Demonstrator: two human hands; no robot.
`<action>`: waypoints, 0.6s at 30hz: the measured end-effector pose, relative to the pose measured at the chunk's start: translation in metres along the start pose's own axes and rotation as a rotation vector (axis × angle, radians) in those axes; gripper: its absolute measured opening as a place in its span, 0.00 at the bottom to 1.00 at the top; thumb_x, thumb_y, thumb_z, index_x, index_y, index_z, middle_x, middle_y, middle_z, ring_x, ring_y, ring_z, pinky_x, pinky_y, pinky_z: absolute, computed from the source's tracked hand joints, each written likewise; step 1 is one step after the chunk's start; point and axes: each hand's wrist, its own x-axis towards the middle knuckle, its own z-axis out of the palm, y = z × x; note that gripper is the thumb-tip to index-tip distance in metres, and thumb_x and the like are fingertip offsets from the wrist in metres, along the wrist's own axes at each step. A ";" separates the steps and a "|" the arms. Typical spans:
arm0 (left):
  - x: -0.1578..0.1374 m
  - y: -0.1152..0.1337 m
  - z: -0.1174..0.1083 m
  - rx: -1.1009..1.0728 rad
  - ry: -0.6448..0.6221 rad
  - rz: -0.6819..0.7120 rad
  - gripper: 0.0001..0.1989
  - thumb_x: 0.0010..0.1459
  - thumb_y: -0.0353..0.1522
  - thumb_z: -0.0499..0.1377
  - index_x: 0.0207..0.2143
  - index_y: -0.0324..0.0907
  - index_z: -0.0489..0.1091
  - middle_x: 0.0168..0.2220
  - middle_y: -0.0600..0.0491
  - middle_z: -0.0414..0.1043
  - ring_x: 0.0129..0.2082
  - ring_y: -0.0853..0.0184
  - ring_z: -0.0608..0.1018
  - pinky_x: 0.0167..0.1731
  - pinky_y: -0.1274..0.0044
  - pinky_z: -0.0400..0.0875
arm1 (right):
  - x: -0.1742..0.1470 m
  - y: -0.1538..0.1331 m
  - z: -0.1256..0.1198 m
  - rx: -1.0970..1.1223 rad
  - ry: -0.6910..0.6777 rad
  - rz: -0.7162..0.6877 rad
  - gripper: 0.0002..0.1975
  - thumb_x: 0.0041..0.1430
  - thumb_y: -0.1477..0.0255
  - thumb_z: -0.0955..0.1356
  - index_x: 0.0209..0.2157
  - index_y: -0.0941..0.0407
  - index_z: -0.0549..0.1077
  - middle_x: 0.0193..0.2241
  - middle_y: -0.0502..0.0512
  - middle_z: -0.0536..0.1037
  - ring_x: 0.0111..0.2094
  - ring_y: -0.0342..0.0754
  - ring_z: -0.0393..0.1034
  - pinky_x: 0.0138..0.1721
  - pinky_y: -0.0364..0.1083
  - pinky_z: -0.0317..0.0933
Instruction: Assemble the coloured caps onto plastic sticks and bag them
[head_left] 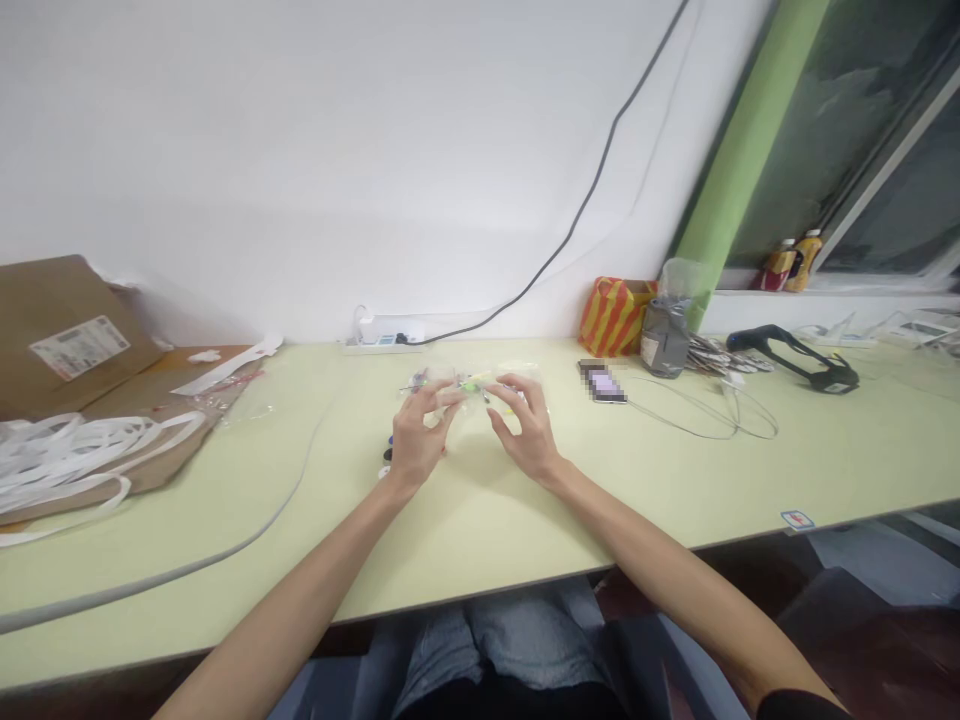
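Item 1: clear plastic bag (pixel 480 392) of small coloured parts, lying on the pale green table (pixel 750 470), centre, well short of the wall.

Item 2: left hand (pixel 417 440), grip pinching the bag's near left edge between thumb and fingers.

Item 3: right hand (pixel 525 425), fingers spread and curled on the bag's right side; whether this grip is clenched on the film or only resting on it cannot be told.

Item 4: a few small dark and white pieces (pixel 387 455), loose on the table just beside the left hand.

Progress, as a judgement: early. Most parts appear to remain inside the bag; only the few loose pieces lie outside it.

Surroundings: white strapping (pixel 67 450) on cardboard (pixel 56 330) far left; power strip (pixel 381 335) at the wall; phone (pixel 602 382) and striped bag (pixel 615 313) to the right.
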 end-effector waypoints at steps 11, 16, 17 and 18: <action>0.001 -0.011 -0.004 0.261 -0.129 0.334 0.14 0.68 0.35 0.53 0.53 0.46 0.70 0.47 0.48 0.78 0.49 0.60 0.77 0.53 0.63 0.68 | -0.008 -0.006 0.007 -0.213 0.004 -0.115 0.17 0.63 0.73 0.68 0.52 0.46 0.75 0.43 0.59 0.72 0.47 0.55 0.65 0.50 0.55 0.62; 0.005 -0.011 -0.004 0.274 -0.242 0.462 0.25 0.67 0.24 0.46 0.63 0.48 0.61 0.55 0.49 0.74 0.57 0.62 0.73 0.57 0.64 0.65 | -0.003 -0.001 0.005 -0.212 0.018 -0.074 0.10 0.62 0.78 0.66 0.40 0.50 0.77 0.42 0.59 0.72 0.45 0.54 0.63 0.49 0.55 0.61; 0.006 -0.012 -0.005 0.278 -0.261 0.479 0.28 0.65 0.22 0.44 0.65 0.48 0.59 0.57 0.49 0.72 0.59 0.63 0.72 0.59 0.64 0.64 | -0.002 0.000 0.005 -0.211 0.027 -0.078 0.10 0.62 0.79 0.66 0.39 0.51 0.77 0.41 0.58 0.72 0.44 0.53 0.62 0.48 0.54 0.61; 0.008 -0.014 -0.007 0.284 -0.270 0.493 0.31 0.64 0.20 0.44 0.67 0.49 0.56 0.59 0.49 0.70 0.60 0.63 0.70 0.60 0.64 0.63 | -0.001 0.002 0.004 -0.210 0.039 -0.082 0.10 0.61 0.79 0.66 0.38 0.51 0.77 0.40 0.58 0.72 0.43 0.53 0.62 0.47 0.54 0.61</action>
